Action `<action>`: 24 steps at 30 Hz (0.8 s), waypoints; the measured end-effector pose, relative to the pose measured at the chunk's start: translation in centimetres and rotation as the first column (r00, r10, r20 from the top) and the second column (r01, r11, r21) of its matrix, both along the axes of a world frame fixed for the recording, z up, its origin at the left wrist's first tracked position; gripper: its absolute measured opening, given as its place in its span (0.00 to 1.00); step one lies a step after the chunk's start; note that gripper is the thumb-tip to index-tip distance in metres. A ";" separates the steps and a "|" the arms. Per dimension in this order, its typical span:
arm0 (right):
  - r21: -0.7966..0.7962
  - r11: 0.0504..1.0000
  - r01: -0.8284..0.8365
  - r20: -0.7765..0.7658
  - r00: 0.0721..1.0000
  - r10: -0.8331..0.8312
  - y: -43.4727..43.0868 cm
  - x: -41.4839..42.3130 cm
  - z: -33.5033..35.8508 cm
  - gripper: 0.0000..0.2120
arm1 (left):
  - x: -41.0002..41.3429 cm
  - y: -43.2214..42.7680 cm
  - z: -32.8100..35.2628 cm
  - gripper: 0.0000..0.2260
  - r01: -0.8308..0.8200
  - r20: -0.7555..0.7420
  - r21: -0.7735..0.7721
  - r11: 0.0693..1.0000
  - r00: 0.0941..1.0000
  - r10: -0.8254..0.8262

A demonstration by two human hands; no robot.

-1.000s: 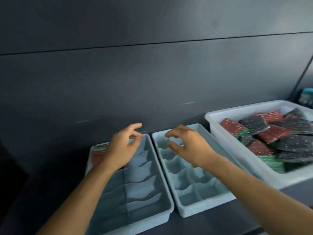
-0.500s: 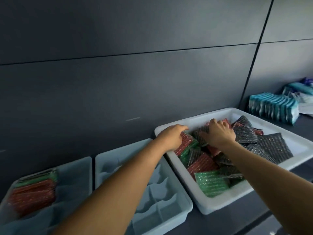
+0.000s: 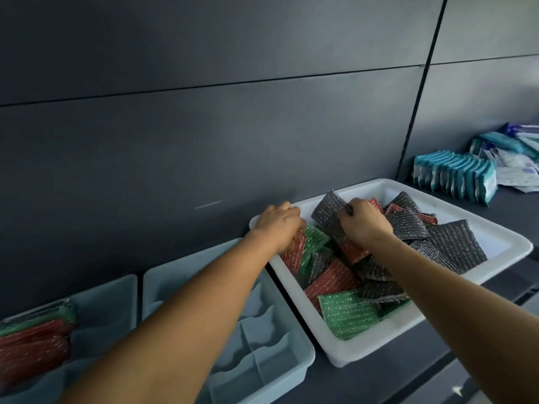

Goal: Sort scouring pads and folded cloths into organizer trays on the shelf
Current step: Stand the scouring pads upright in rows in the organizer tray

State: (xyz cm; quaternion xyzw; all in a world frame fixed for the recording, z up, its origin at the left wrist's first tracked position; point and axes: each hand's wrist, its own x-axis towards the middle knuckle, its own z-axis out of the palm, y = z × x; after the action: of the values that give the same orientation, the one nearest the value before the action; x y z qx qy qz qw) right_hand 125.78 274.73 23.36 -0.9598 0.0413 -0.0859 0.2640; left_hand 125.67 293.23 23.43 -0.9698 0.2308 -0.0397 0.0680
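Note:
A white bin (image 3: 364,349) on the dark shelf holds several red, green and grey scouring pads. My left hand (image 3: 278,221) reaches into its far left corner and grips a red pad (image 3: 294,252) standing on edge beside a green pad (image 3: 313,243). My right hand (image 3: 363,221) holds a grey pad (image 3: 328,214) lifted upright above the pile. Two pale blue organizer trays stand to the left: the middle tray (image 3: 262,360) shows bare compartments, and the left tray (image 3: 116,295) holds stacked red and green pads (image 3: 32,342).
Dark wall panels rise directly behind the trays. Blue and white folded cloths (image 3: 455,177) stand in a row at the right back of the shelf, with more packets (image 3: 516,158) behind them. The shelf's front edge runs along the lower right.
Both hands left the organizer trays and moved right into the white bin. My right hand has raised a grey pad upright, and my left hand now grips a red pad.

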 end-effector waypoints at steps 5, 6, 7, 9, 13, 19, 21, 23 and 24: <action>0.212 0.967 -0.140 0.190 0.977 0.100 0.3 -3.9 2.1 0.10 | -4.0 2.7 2.2 0.13 -0.078 0.091 -0.577 0.813 0.983 0.159; 0.248 0.954 -0.169 0.226 0.968 0.113 0.7 -4.8 2.4 0.10 | -5.1 3.5 2.4 0.12 -0.084 0.085 -0.659 0.748 0.979 0.184; 0.276 0.941 -0.196 0.257 0.958 0.124 1.2 -5.6 2.6 0.10 | -6.4 4.4 2.6 0.12 -0.084 0.070 -0.729 0.679 0.978 0.196; 0.328 0.914 -0.240 0.299 0.944 0.140 2.7 -7.1 3.0 0.08 | -8.9 6.5 2.5 0.11 -0.092 0.017 -0.847 0.523 0.980 0.200; 0.373 0.869 -0.324 0.325 0.923 0.204 6.9 -9.6 3.0 0.07 | -14.1 11.3 2.2 0.13 -0.140 -0.075 -0.946 0.291 0.972 0.223; 0.370 0.813 -0.449 0.323 0.883 0.341 14.7 -13.0 2.0 0.05 | -22.2 19.9 0.8 0.10 -0.193 -0.096 -0.946 0.260 0.934 0.343; 0.359 0.798 -0.485 0.319 0.867 0.383 17.3 -14.0 1.7 0.05 | -24.7 23.6 0.4 0.10 -0.236 -0.130 -0.947 0.219 0.903 0.410; 0.367 0.775 -0.514 0.322 0.852 0.412 19.8 -14.8 1.3 0.06 | -26.9 27.4 0.2 0.10 -0.273 -0.168 -0.947 0.173 0.873 0.458; 0.382 0.758 -0.529 0.326 0.844 0.425 20.9 -15.2 1.1 0.06 | -27.9 29.1 0.2 0.10 -0.279 -0.177 -0.948 0.156 0.865 0.469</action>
State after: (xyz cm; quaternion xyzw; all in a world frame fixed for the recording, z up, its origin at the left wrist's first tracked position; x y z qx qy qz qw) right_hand 110.62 295.65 24.43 -0.8326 -0.2163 -0.1087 0.4982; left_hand 97.75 322.36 23.62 -0.8281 -0.0945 -0.2288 -0.5029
